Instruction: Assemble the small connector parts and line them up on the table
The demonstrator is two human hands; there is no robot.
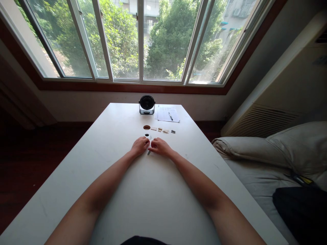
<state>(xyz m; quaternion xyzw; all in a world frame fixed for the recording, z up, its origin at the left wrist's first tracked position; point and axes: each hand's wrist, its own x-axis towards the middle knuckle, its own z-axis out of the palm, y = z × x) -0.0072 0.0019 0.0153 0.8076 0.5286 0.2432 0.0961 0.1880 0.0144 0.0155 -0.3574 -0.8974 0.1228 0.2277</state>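
Both hands are close together over the middle of the white table (133,204). My left hand (140,145) has its fingers curled inward, and whatever they hold is hidden. My right hand (159,147) faces it with bent fingers, its thumb just above a small dark strip (149,153). Whether the thumb touches the strip, I cannot tell. Just beyond the fingertips lies a small round, pale-rimmed piece (147,135) with a dark centre. Past it is a brown disc-like spot (146,127). To its right, small pale dotted packs (153,128) lie in a row, ending in a dark piece (173,131).
A black round device on a stand (147,103), perhaps a small fan, stands at the table's far edge. Right of it lie paper sheets (163,114) with a pen (170,116). A padded beige seat (250,170) is on the right, below the window side.
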